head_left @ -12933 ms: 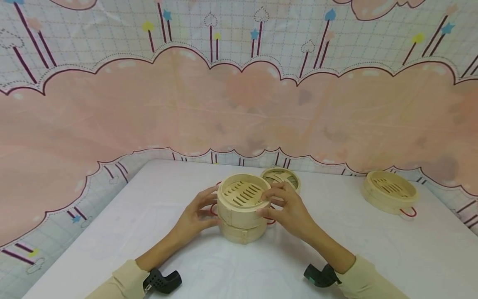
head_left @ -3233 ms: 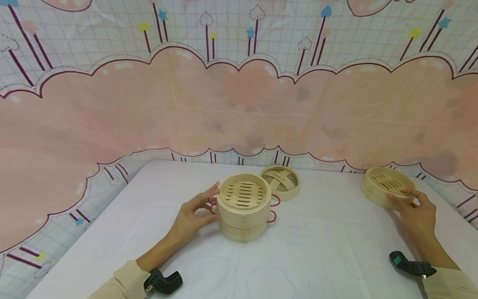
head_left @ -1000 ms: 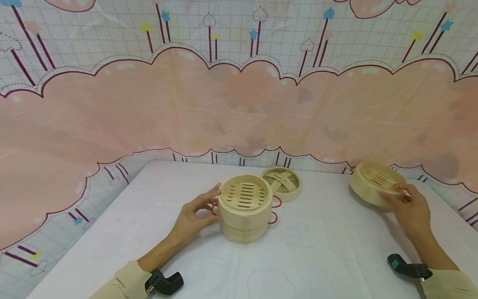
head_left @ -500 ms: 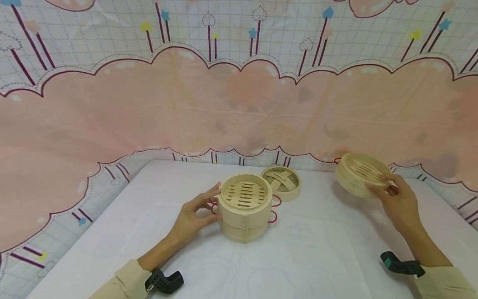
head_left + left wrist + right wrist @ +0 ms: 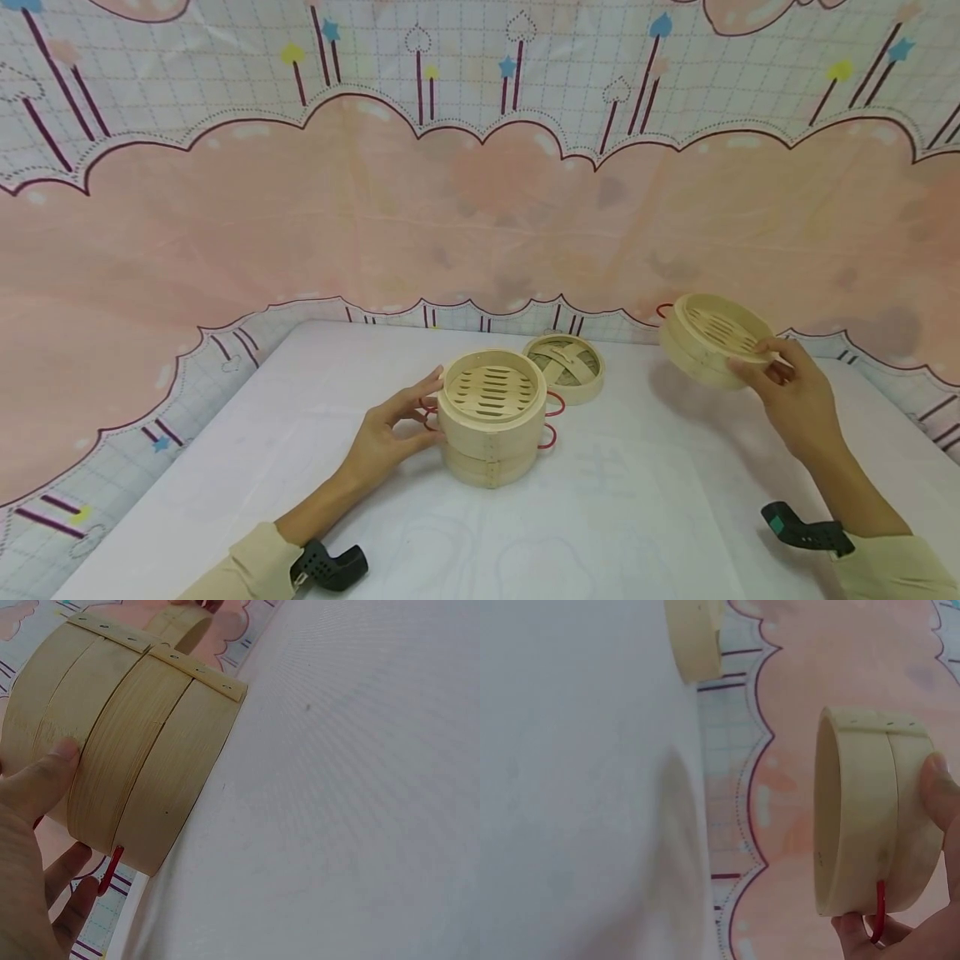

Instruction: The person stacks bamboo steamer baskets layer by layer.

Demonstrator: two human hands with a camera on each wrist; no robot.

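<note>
Two bamboo steamer baskets [image 5: 491, 454] stand stacked near the middle of the white table, slatted floor showing on top and red loop handles [image 5: 555, 404] at the sides. My left hand [image 5: 386, 429] grips the stack from its left; in the left wrist view the thumb [image 5: 46, 776] presses on the bamboo wall. Off to the right, my right hand [image 5: 798, 404] holds another steamer basket [image 5: 686, 346] in the air by its near right rim, thumb outside. This basket [image 5: 866, 810] tilts and casts a shadow on the cloth. A red handle [image 5: 880, 907] hangs beside the fingertips.
A round steamer lid [image 5: 566, 367] with crossed strips lies just behind the stack, to its right. The white-covered table [image 5: 637, 517] runs back to a patterned pink and white cloth backdrop [image 5: 480, 225].
My right hand has picked the single basket up from the table's right side, lifting it and carrying it leftward while tilting it. My left hand has stayed at the stack; the right one left it.
</note>
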